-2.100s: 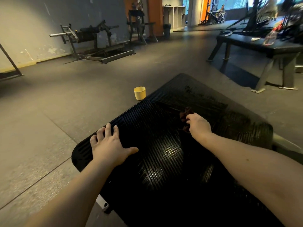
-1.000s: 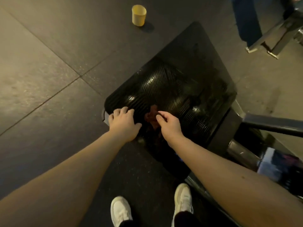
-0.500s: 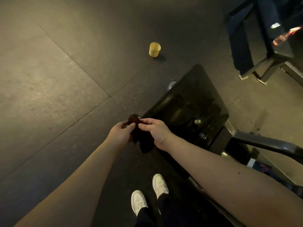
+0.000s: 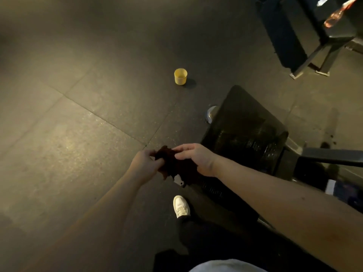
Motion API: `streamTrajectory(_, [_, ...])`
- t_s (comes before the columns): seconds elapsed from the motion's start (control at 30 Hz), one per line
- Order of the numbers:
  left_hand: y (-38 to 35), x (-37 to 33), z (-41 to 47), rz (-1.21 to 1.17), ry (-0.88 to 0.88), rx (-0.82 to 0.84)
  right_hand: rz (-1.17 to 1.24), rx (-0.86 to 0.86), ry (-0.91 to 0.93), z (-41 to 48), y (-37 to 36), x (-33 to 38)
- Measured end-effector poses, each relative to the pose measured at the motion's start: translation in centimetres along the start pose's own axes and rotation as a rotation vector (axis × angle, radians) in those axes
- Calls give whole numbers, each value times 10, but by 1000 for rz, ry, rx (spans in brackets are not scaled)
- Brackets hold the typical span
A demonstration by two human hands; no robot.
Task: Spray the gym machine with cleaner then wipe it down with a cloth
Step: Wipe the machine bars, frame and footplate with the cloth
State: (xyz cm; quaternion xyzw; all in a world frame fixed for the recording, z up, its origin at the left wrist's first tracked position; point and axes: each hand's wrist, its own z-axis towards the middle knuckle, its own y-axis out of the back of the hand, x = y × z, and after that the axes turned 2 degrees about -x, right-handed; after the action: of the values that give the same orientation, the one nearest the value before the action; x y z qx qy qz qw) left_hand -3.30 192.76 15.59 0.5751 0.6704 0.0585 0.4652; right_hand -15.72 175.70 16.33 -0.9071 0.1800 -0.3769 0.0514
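Dark rubber floor tiles [image 4: 82, 118] with thin seams fill most of your view, and a small yellow plastic cup [image 4: 180, 76] stands upright on them, well apart from your hands. To the right sits the gym machine's black ribbed platform [image 4: 245, 130], its surface faintly glossy. A round chrome foot [image 4: 211, 113] shows at its left edge and a dark metal bar [image 4: 332, 159] runs off to the right. You hold the dark brown crumpled cloth [image 4: 172, 163] between both hands, just off the platform's near left corner; whether it touches the platform cannot be told from this angle. Your left hand [image 4: 144, 165] has its fingers curled round the cloth's left side. Your right hand [image 4: 196, 159] pinches the cloth's upper right part, fingers laid over the top. Below your hands, one white shoe [image 4: 181, 206] stands on the floor beside the platform. At the top right, a dark padded bench on grey metal legs [image 4: 306, 61] stands well apart, and something reddish on it is too blurred to identify.
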Motion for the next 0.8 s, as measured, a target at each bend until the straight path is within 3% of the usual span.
streamTrajectory(0.1, [25,-29,37,107,-5,74,-3,-62,37,13,21,24])
streamTrajectory(0.23, [56,-76,72,53,-64,164,-13,-164,77,18,45,59])
streamTrajectory(0.53, [124,-163,191,101,-207,364,-142,-577,78,63,55,152])
streamTrajectory(0.7, [172,-211,262,215,-319,679,-53,-780,83,84,43,205])
streamTrajectory(0.8, [190,-240,293,341,-382,762,-153,-852,86,90,38,240])
